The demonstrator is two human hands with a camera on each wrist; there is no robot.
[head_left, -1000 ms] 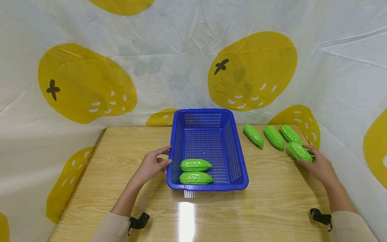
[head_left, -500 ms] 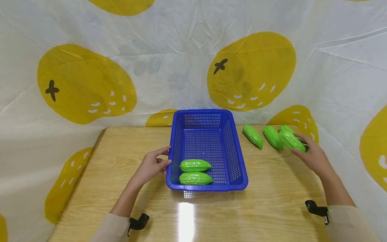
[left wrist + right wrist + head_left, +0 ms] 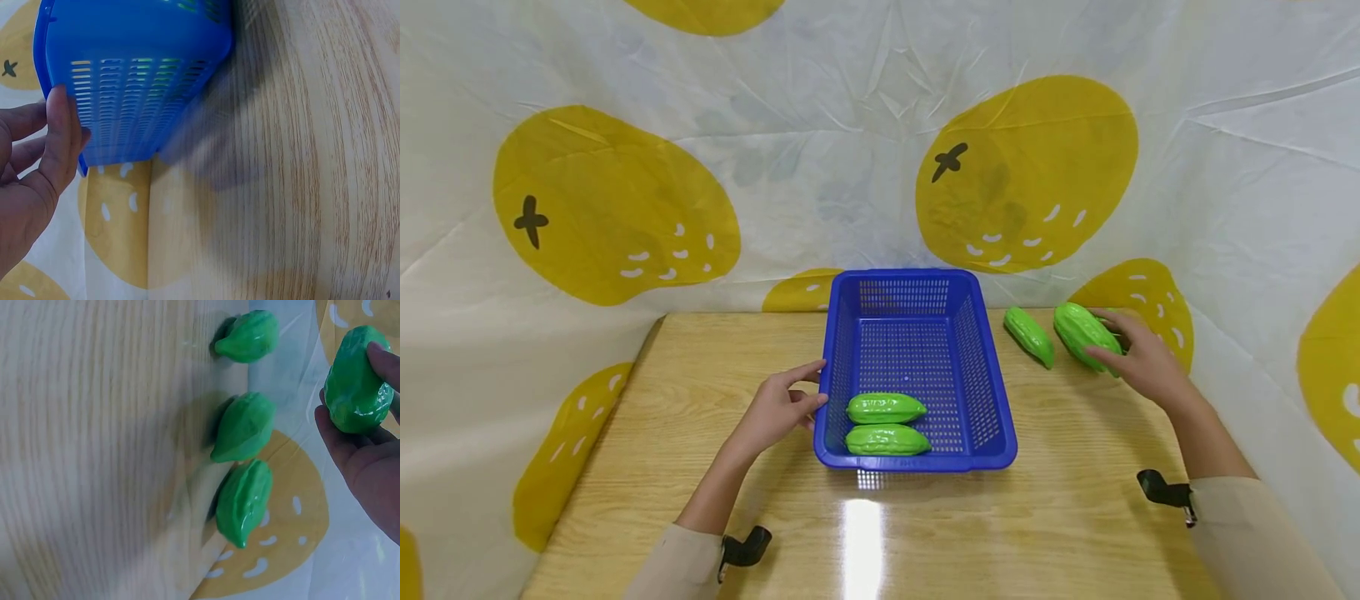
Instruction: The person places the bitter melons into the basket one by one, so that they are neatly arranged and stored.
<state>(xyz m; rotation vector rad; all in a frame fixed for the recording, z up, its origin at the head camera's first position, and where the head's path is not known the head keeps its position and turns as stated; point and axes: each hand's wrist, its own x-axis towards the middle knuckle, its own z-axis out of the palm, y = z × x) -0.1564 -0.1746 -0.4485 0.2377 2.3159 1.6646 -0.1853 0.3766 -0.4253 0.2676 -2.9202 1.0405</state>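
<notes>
My left hand [image 3: 775, 412] grips the left rim of a blue perforated plastic basket [image 3: 917, 464]. In the left wrist view the fingers bend over the rim [image 3: 42, 56] and lie against the outer wall. Two glossy green bitter melons, one nearer [image 3: 887, 440] and one behind it [image 3: 886, 408], lie side by side at the basket's front left. At the right, my right hand [image 3: 1138, 354] holds another bitter melon [image 3: 1078, 332] between thumb and fingers, above the table. In the right wrist view, three more bitter melons [image 3: 244, 427] rest in a row on the wood; the held one partly hides two in the head view.
Beyond the wooden table [image 3: 715, 358] hangs a white cloth [image 3: 820, 183] with yellow fruit prints, close along the back and both sides. One bitter melon [image 3: 1029, 337] lies between the basket and the right hand. Black wrist mounts [image 3: 1163, 490] stick out from the sleeves.
My right hand has lifted its bitter melon and carried it leftward and away from me, passing over the others. The left hand and the basket have stayed put.
</notes>
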